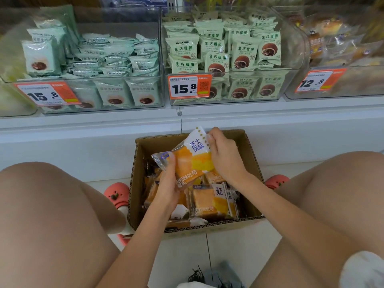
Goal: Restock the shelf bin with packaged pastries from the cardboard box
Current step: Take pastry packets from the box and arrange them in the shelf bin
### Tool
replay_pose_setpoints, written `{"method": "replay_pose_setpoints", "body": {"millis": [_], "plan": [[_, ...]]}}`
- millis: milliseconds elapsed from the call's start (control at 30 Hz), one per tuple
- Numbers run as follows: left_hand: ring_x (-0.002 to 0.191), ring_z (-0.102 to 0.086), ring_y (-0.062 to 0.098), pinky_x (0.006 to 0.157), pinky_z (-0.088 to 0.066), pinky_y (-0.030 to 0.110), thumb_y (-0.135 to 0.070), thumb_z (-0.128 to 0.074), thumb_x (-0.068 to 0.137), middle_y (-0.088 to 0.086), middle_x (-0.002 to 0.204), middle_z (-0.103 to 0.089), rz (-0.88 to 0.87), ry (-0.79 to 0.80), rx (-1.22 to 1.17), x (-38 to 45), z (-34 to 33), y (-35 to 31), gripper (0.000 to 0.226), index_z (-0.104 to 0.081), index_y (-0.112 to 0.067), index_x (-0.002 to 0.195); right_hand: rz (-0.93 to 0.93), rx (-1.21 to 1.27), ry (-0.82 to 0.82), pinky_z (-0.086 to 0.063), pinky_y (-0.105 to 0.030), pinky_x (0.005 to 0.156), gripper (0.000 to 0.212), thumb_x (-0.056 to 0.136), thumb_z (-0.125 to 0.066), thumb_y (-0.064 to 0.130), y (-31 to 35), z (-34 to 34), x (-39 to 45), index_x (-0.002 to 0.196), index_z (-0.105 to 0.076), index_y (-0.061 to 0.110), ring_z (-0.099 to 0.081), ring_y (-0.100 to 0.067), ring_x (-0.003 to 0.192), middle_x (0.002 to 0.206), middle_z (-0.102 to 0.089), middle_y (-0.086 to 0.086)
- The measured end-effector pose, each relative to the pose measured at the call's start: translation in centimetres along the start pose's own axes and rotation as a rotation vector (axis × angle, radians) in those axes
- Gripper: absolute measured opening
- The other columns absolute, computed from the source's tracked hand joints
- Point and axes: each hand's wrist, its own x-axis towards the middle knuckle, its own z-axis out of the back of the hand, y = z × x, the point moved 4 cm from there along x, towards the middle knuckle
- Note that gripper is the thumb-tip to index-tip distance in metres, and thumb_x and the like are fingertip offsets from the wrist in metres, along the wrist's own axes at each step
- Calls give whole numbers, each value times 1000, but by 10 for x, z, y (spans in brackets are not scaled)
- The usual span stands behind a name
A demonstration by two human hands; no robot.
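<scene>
We're crouched at the shelf, knees flanking the cardboard box (137, 183) on the floor. Left hand (168, 183): grip pinching the lower left edge of a packaged pastry (191, 161). Right hand (223, 156): grip pinching its top right corner. Pack is tilted, lifted above the box rim, more packs (212, 202) loose inside. Shelf above: left bin (124, 107) has headroom, middle bin (228, 101) packed near the rim, right bin (353, 94) too blurred to judge, probably bread.
</scene>
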Motion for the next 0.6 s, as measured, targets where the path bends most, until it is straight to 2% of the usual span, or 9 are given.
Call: {"method": "replay_pose_setpoints", "body": {"millis": [67, 133, 200, 233, 333, 433, 500, 600], "plan": [[91, -70, 22, 76, -57, 38, -66, -34, 85, 4, 101, -72, 23, -83, 23, 1, 0, 0, 62, -54, -23, 124, 129, -261, -45, -23, -16, 33, 28, 102, -33, 29, 6, 1, -3, 101, -51, 7, -42, -9, 39, 60, -56, 3], [87, -71, 20, 75, -57, 38, -68, -23, 89, 2, 96, -72, 34, -111, 9, 1, 0, 0, 60, -53, -27, 121, 134, -396, -119, -16, -15, 31, 32, 100, -31, 31, 5, 9, 1, 98, -52, 8, -32, -6, 33, 51, -44, 11], [86, -72, 19, 72, -58, 37, -69, -18, 89, 0, 95, -73, 21, -91, -26, 1, -1, -1, 62, -55, -28, 119, 109, -314, -103, -18, -17, 35, 28, 102, -31, 30, -2, 10, 6, 97, -49, 10, -33, -4, 35, 54, -42, 13], [84, -72, 19, 71, -58, 37, -68, -17, 90, 0, 93, -74, 16, -84, -40, 1, 0, -2, 62, -57, -28, 115, 74, -174, -48, -22, -19, 38, 25, 102, -30, 28, -6, 6, 8, 94, -47, 11, -37, -6, 39, 56, -44, 11], [82, -71, 17, 82, -55, 41, -61, -16, 95, -3, 81, -75, -3, -121, 6, 1, 2, -2, 54, -59, -30, 106, -79, 212, 8, -30, -29, 50, 26, 102, -32, 22, -9, 2, 9, 79, -41, 18, -42, -14, 53, 63, -48, 1], [86, -69, 19, 90, -52, 42, -56, -17, 98, -4, 79, -75, -49, -142, 41, 2, 3, -7, 51, -61, -29, 98, -130, 223, -46, -30, -25, 49, 29, 102, -34, 22, -12, 0, 6, 74, -40, 23, -41, -9, 53, 62, -48, 5], [85, -69, 19, 91, -51, 41, -55, -18, 98, -2, 80, -74, -74, -129, 46, 4, 2, -13, 53, -62, -26, 94, -164, 169, -104, -27, -17, 44, 27, 102, -34, 22, -19, 2, 6, 77, -43, 17, -43, -5, 47, 60, -47, 8], [83, -70, 20, 87, -52, 40, -54, -18, 98, 1, 78, -75, -131, -119, 101, 1, 1, -27, 56, -64, -23, 93, -208, 199, -79, -29, -19, 45, 30, 102, -34, 26, -20, 5, 8, 74, -40, 18, -41, -5, 48, 61, -47, 5]]}}
